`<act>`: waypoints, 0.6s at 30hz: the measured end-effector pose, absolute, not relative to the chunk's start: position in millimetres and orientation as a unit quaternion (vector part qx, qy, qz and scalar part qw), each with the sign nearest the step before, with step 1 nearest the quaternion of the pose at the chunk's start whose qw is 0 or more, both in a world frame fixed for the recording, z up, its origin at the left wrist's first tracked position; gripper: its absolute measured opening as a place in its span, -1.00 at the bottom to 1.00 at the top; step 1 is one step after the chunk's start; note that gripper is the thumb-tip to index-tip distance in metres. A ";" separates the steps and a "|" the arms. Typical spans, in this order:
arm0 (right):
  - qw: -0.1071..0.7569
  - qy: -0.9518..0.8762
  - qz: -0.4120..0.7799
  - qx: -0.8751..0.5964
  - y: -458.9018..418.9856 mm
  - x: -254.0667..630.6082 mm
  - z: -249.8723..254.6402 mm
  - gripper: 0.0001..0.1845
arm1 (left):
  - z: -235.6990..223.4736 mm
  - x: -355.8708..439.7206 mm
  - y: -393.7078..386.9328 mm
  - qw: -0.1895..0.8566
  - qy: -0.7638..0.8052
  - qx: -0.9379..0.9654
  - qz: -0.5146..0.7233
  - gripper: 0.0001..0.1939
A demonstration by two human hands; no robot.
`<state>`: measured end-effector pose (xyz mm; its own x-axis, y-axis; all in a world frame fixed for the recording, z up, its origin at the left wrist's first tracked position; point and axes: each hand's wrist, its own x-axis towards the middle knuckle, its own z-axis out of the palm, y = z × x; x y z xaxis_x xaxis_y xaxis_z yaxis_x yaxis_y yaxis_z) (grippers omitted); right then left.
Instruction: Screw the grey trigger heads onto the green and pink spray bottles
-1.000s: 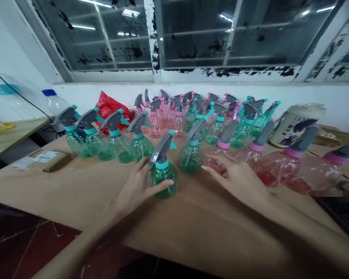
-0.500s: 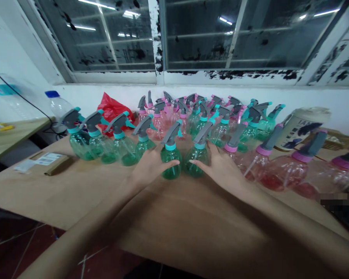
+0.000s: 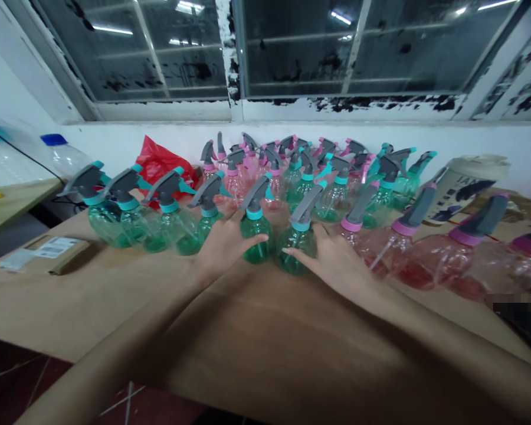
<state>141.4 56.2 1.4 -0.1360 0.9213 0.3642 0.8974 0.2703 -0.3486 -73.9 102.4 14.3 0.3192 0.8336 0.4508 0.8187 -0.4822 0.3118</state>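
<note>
My left hand [image 3: 225, 243] is wrapped round a green spray bottle [image 3: 256, 251] with a teal collar and grey trigger head, its thumb lying across the front. A second green spray bottle [image 3: 297, 239] of the same kind is held in my right hand [image 3: 330, 254], thumb in front and the other fingers partly hidden behind. Both bottles stand upright on the table, side by side with a small gap. To the left is a row of green spray bottles [image 3: 170, 227]; to the right, a row of pink spray bottles [image 3: 440, 260] with pink collars.
Behind the hands, many more pink and green spray bottles [image 3: 307, 186] crowd toward the wall. A red plastic bag [image 3: 159, 162], a flat cardboard box [image 3: 66, 254], a clear bottle with a blue cap [image 3: 55, 140] and a printed white bag [image 3: 462, 183] also lie around the brown table [image 3: 128, 301].
The view has shifted slightly right. The right hand's bottle sits a little nearer to me than the left one, where before they were about level. Both hands keep their hold.
</note>
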 end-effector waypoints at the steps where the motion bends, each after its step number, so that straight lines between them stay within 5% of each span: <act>1: 0.259 -0.758 0.022 -0.599 54.3 141.4 1.7 -0.32 | 13.1 -74.1 101.1 0.009 0.511 0.810 0.288 -0.56; 12: 0.225 -0.783 0.011 -0.580 27.0 141.8 0.2 -0.42 | 4.5 -68.7 78.1 -0.055 0.539 0.786 0.297 -0.36; 18: 0.225 -0.784 0.010 -0.578 15.2 148.4 0.5 -0.44 | 6.3 -66.1 86.2 -0.071 0.548 0.784 0.284 -0.42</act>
